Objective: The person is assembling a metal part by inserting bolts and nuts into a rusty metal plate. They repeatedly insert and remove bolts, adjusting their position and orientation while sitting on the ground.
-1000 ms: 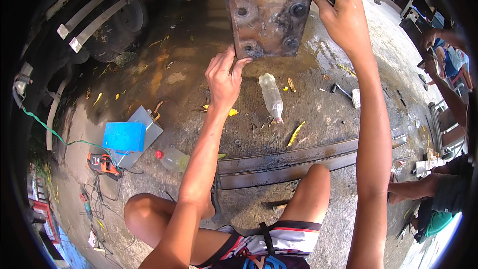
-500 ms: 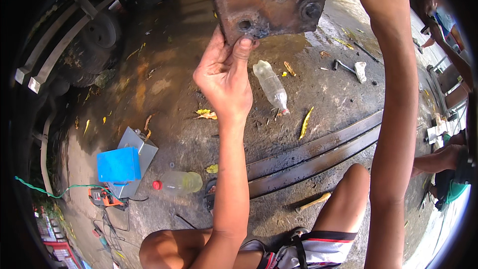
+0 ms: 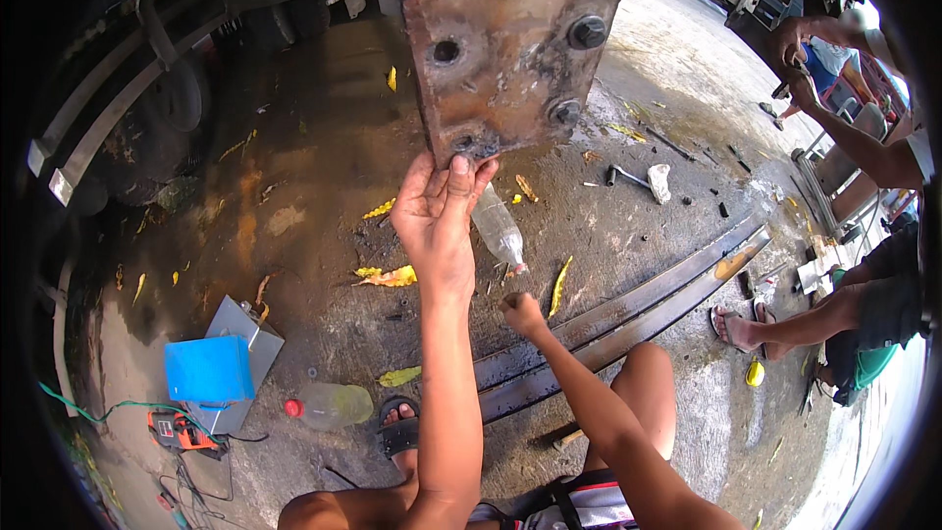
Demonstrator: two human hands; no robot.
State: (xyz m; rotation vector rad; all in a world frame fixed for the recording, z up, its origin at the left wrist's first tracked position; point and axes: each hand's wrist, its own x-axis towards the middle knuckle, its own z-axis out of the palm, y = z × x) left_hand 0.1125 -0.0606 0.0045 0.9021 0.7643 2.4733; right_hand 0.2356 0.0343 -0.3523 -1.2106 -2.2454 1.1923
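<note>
A rusty metal plate (image 3: 515,54) hangs at the top centre, in front of a lighter metal part. Two bolt heads, an upper bolt (image 3: 587,32) and a lower bolt (image 3: 564,112), stand on its right side. Its upper left hole (image 3: 446,50) is bare. My left hand (image 3: 437,211) pinches the plate's lower left corner, thumb in front, beside a dark greasy lump in the lower hole. My right hand (image 3: 523,316) is closed and lowered, apart from the plate, just below a clear plastic bottle (image 3: 497,228). What it holds, if anything, is hidden.
Two long curved steel bars (image 3: 628,319) lie on the wet ground. A ratchet-like tool (image 3: 628,177) lies beyond them. At left are a blue case (image 3: 208,369), an orange-and-black device (image 3: 180,431) with cables and a red-capped bottle (image 3: 334,406). Other people are at the right.
My right hand has come down from the top right to near the bottle, now closed. My left hand stays at the plate's corner. The view has tilted up, showing more of the plate.
</note>
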